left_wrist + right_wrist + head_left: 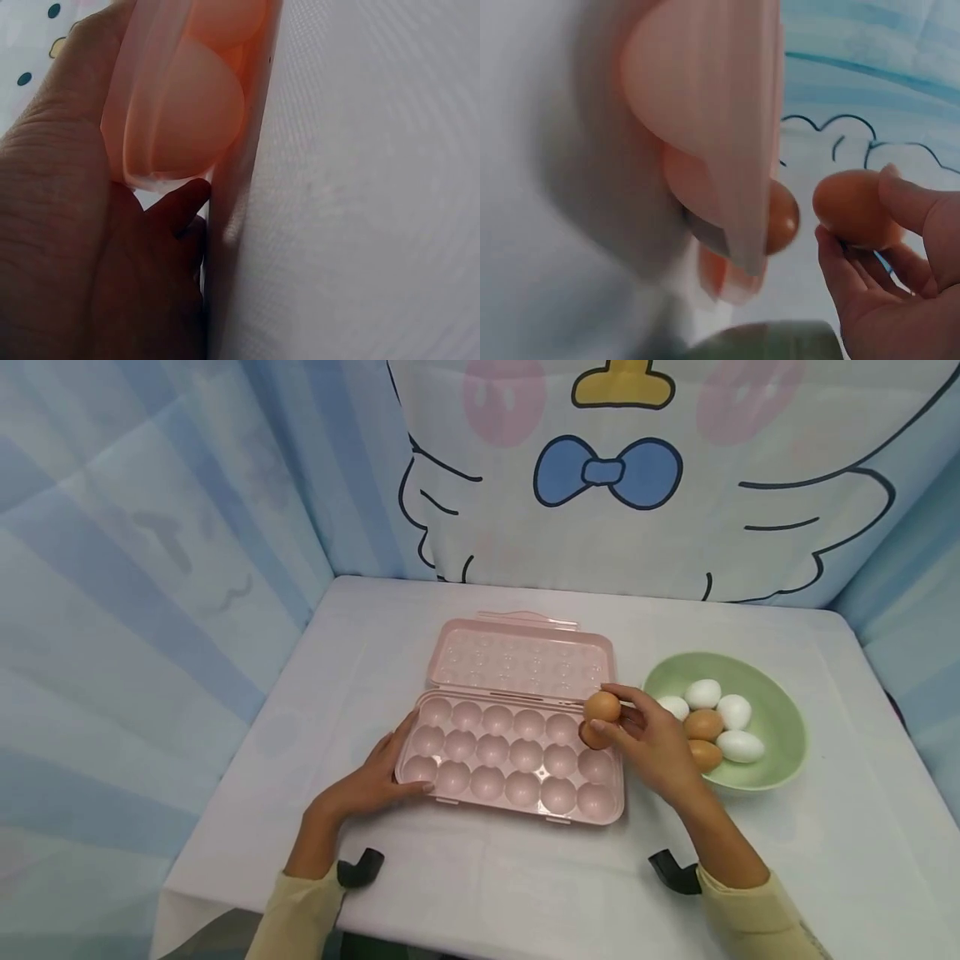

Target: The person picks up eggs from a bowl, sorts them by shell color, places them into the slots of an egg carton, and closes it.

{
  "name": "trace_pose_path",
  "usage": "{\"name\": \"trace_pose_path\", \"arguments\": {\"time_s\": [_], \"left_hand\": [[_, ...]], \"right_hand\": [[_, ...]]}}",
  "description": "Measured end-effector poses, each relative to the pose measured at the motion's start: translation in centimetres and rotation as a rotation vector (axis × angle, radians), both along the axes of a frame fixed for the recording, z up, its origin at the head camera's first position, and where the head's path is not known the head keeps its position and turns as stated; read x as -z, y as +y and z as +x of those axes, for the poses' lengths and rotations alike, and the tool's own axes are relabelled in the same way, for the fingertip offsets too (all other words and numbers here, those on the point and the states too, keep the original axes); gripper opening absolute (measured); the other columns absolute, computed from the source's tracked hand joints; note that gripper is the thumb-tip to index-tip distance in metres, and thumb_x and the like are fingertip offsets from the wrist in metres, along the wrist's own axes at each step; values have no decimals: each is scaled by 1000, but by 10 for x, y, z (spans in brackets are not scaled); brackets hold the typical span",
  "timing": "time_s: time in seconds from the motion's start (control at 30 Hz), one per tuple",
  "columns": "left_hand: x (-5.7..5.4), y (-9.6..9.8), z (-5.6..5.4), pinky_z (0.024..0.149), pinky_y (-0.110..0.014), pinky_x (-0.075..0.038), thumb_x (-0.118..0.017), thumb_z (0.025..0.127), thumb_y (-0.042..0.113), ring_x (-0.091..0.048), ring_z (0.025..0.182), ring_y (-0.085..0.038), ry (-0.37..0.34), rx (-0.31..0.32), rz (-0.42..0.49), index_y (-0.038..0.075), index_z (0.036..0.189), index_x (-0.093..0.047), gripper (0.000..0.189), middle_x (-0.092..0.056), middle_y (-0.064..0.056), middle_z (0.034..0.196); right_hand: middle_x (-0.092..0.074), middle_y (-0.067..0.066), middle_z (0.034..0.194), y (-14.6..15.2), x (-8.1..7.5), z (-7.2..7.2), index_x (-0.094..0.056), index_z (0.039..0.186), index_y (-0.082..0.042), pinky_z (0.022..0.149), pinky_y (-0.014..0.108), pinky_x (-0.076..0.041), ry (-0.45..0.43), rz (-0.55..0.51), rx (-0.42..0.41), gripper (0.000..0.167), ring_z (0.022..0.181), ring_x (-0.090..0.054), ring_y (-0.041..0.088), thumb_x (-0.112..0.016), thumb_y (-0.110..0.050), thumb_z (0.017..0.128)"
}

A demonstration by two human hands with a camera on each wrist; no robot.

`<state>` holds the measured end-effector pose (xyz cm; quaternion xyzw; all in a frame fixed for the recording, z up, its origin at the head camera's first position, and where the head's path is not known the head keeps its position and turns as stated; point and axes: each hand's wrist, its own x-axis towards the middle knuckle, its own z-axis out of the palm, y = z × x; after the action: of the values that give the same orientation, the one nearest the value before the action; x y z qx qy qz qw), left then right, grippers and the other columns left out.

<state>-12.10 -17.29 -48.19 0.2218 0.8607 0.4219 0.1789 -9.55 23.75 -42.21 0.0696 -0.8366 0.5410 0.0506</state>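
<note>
A pink egg carton (486, 785) lies on the table with its lid (525, 662) folded back. My left hand (375, 781) grips the carton's left end, thumb at the front corner and fingers along the side; the left wrist view shows that hand (67, 187) around the carton wall (142, 97). Between thumb and fingers, my right hand (656, 743) pinches a brown egg (602, 706) above the carton's right end. Another brown egg (594, 737) sits in a right-end cup, and in the right wrist view the held egg (851, 208) is apart from this seated egg (784, 217).
To the right of the carton stands a green bowl (787, 735) with several white and brown eggs. A white cloth covers the table (487, 877). Printed curtains (600, 543) hang behind it and on both sides.
</note>
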Motion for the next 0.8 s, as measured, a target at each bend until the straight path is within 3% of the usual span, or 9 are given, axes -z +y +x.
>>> {"name": "trace_pose_path", "arguments": {"time_s": [0.3, 0.5, 0.8], "left_hand": [[-1, -2, 0, 122, -53, 2, -78, 92, 41, -6, 156, -32, 3, 6, -4, 18, 167, 4, 114, -6, -11, 172], [0, 0, 0, 122, -50, 3, -78, 92, 41, -6, 157, -30, -1, 14, -11, 18, 167, 5, 114, -6, -10, 172], [-1, -1, 0, 123, -50, 3, -77, 92, 42, -6, 156, -32, -2, 4, -22, 19, 167, 4, 113, -7, -11, 172]], "right_hand": [[-68, 12, 127, -18, 23, -9, -66, 131, -1, 94, 27, -51, 128, 9, 54, 49, 114, -64, 25, -85, -5, 87], [-70, 12, 120, -24, 31, -13, -66, 132, -4, 84, 18, -51, 74, 15, 18, 49, 106, -64, 23, -86, -9, 87], [-73, 10, 116, -29, 42, -17, -71, 126, -7, 88, 21, -49, 116, 71, 10, 50, 104, -66, 24, -91, -4, 79]]}}
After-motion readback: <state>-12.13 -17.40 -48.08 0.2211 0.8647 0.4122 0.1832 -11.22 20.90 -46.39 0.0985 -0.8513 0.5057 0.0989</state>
